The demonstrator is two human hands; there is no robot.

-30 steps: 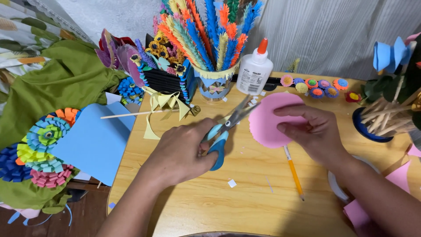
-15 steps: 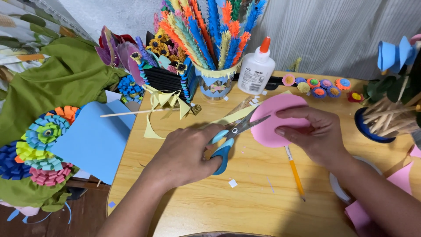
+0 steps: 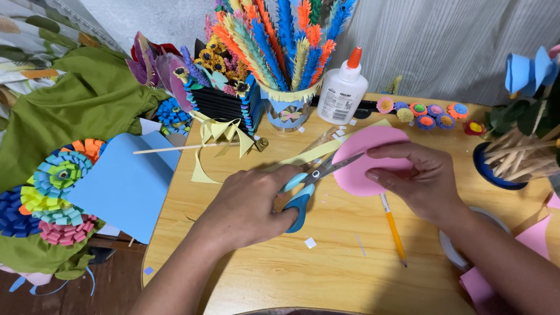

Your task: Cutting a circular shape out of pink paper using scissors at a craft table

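Left hand [image 3: 248,204]: closed through the loops of the blue-handled scissors [image 3: 318,181], knuckles up, resting low over the wooden table [image 3: 326,274].
Right hand [image 3: 420,178]: pinching the pink paper disc [image 3: 364,157], thumb beneath the rim and fingers [image 3: 391,150] curled over the top edge.
Blades: slightly parted, tips meeting the disc's left edge; exact bite into the paper hard to tell.
Disc position: held just above the table, centre-right, in front of the white glue bottle [image 3: 344,87].
Cutting advice, as judgement: better to feed the paper by turning the disc with the right hand while keeping the scissors nearly fixed; short bites near the blade pivot likely to give a smoother curve.
Finger safety: right fingertips best kept clear of the blade line.
Nearby: 1 yellow pencil [image 3: 394,230] lying just below the disc; yellow paper strip [image 3: 309,154] under the blades; small paper scraps [image 3: 310,242] on the tabletop.
Background: cup of coloured paper fronds [image 3: 289,105] behind, blue paper sheet [image 3: 125,184] at far left.
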